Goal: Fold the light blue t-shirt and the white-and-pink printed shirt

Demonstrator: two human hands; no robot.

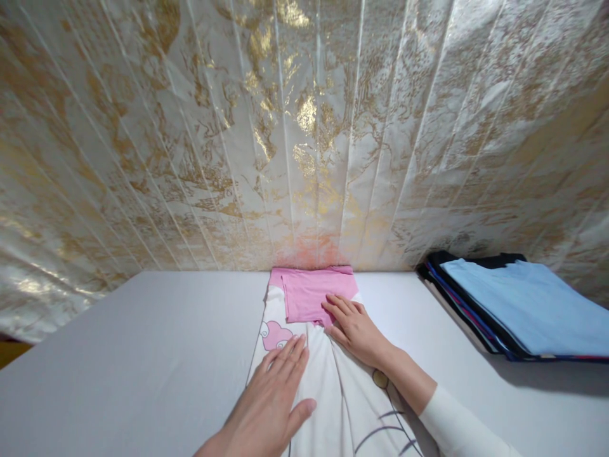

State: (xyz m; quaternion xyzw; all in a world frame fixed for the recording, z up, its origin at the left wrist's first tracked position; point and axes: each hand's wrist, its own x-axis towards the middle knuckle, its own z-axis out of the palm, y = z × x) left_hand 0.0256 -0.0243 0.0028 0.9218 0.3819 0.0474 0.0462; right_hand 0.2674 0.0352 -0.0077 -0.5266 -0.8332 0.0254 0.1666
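Note:
A white garment [328, 393] with pink cloud prints and pink sleeves [311, 292] lies folded lengthwise on the white table [143, 355], its pink end against the wall. My left hand [273, 397] lies flat on the white cloth, fingers stretched out and together. My right hand [354, 330] rests flat where the pink part meets the white, fingers extended. Neither hand grips anything.
A stack of folded clothes [518, 304], light blue on top with dark ones beneath, sits at the right against the wall. A cream and gold patterned wall covering [304, 127] rises behind the table.

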